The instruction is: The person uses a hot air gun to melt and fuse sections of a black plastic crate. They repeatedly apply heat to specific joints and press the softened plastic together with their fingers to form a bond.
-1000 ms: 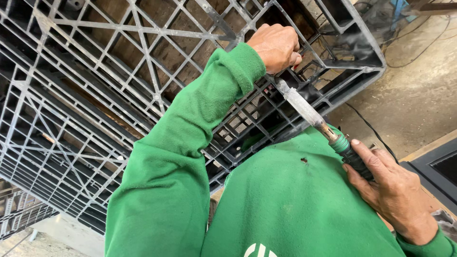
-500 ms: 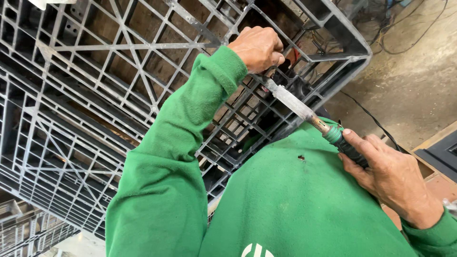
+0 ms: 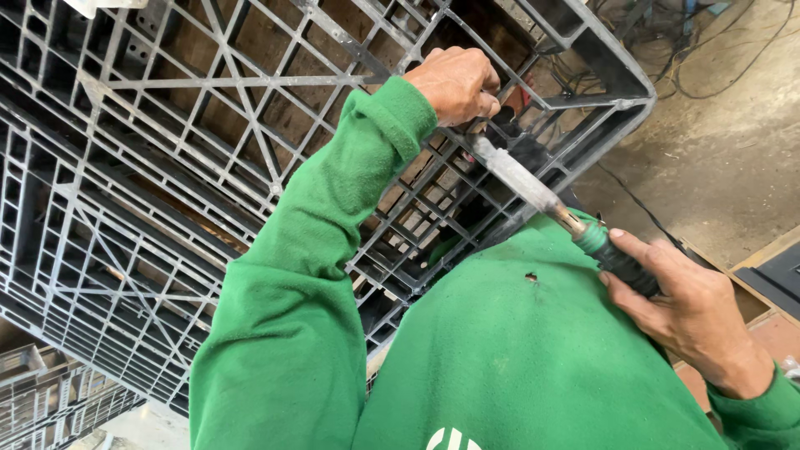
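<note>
A large black plastic pallet point(image 3: 167, 167) with an open grid of ribs leans upright before me. My left hand point(image 3: 457, 82), in a green sleeve, is closed against a rib near the pallet's upper right part, at the tip of a long tool. The tool point(image 3: 533, 187) has a grey metal shaft and a green and black handle. My right hand point(image 3: 687, 308) grips that handle low at the right. The shaft slants up and left from my right hand to my left hand. My green sweatshirt fills the bottom of the view.
Concrete floor point(image 3: 733, 142) lies at the right, with black cables point(image 3: 692, 50) strewn at the top right. A dark panel with a wooden edge point(image 3: 775, 267) sits at the right margin. More grey gridded pallets point(image 3: 50, 392) show at the bottom left.
The pallet and both hands have shifted slightly left and down in view. The grip of each hand is unchanged, with the tool still slanting between them.
</note>
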